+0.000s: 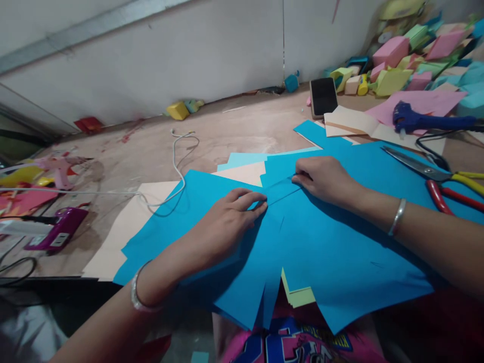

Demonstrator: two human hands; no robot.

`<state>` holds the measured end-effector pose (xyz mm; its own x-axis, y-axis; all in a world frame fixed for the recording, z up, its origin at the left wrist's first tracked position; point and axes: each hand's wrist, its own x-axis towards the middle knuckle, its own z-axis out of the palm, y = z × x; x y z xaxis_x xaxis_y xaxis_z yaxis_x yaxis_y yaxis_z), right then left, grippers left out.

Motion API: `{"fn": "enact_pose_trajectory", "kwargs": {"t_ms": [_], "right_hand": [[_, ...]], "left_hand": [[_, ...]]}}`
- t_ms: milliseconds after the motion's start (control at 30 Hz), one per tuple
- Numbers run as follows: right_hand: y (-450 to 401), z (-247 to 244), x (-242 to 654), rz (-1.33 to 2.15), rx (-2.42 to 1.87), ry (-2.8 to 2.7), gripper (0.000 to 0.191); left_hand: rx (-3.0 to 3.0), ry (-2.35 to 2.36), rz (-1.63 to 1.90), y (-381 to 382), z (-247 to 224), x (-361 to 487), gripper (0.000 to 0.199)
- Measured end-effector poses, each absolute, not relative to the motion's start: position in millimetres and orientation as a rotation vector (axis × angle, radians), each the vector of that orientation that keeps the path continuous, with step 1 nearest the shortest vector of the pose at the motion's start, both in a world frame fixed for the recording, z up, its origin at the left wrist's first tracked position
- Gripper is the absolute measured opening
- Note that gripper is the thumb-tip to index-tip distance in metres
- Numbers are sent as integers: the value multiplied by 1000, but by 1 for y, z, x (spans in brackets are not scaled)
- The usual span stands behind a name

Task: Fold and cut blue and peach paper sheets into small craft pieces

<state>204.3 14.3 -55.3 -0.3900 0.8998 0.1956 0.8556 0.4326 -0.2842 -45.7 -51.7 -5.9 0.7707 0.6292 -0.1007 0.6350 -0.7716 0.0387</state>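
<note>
I can see the blue paper point(363, 242) spread over the near edge of the worktop point(234, 128), its cut corners hanging past that edge. A folded flap of it stretches between the two hands: the left hand point(236, 214) has thumb and fingers brought together at the flap's left end, and the right hand point(321, 176) pinches its right end narrowly between thumb and forefinger. The flap runs directly from fingertips to fingertips, with the rest of the sheet beneath both hands. Scissors point(414, 163) lie toward the right edge; a phone point(323, 98) lies near the far edge, beside small paper boxes point(393, 80).
</note>
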Motion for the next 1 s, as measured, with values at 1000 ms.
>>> {"fn": "enact_pose_trajectory", "kwargs": {"t_ms": [1000], "right_hand": [[-8, -42, 195, 966, -1188, -1624, 28]], "left_hand": [[2176, 1174, 727, -17, -32, -10, 54]]}}
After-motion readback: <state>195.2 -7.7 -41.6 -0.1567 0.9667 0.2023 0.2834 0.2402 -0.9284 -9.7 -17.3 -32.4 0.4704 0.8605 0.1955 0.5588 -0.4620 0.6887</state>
